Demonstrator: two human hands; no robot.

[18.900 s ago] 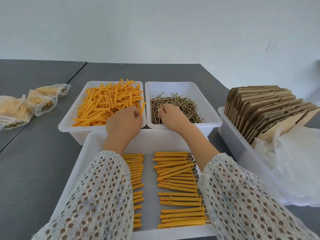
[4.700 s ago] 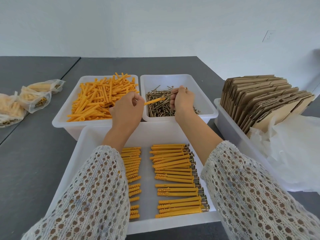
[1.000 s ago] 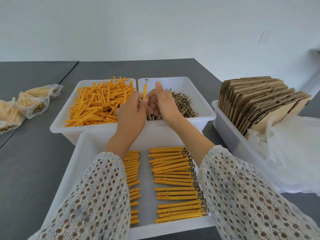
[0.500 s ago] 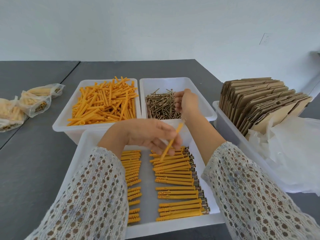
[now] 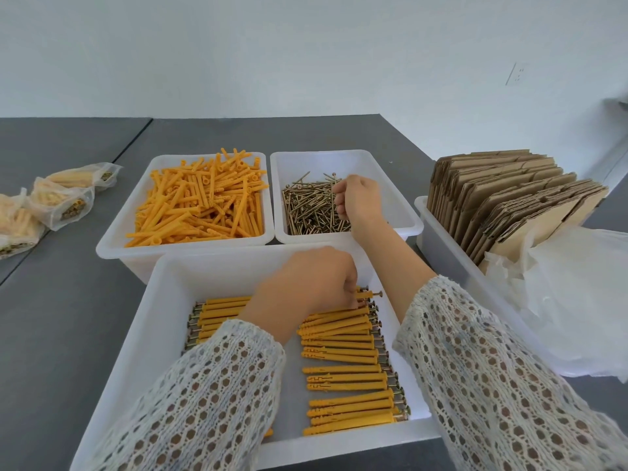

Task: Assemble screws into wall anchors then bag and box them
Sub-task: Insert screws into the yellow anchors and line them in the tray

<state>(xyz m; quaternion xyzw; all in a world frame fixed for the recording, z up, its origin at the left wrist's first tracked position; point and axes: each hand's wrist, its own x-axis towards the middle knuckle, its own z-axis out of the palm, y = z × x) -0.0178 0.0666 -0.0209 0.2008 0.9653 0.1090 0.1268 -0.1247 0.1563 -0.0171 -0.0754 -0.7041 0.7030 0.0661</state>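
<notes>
Head view: grey table, bin of flat cartons at right, filled bags at left. Left hand, fingers curled, pinches an assembled anchor atop the near tray's right row; right hand pinches among loose screws, its forearm crossing that bin's rim.

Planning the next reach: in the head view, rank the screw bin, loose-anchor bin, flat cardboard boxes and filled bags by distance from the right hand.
1. Screw bin: right hand is over it.
2. Loose-anchor bin: adjacent, leftward.
3. Flat cardboard boxes: far right.
4. Filled bags: far left.
</notes>
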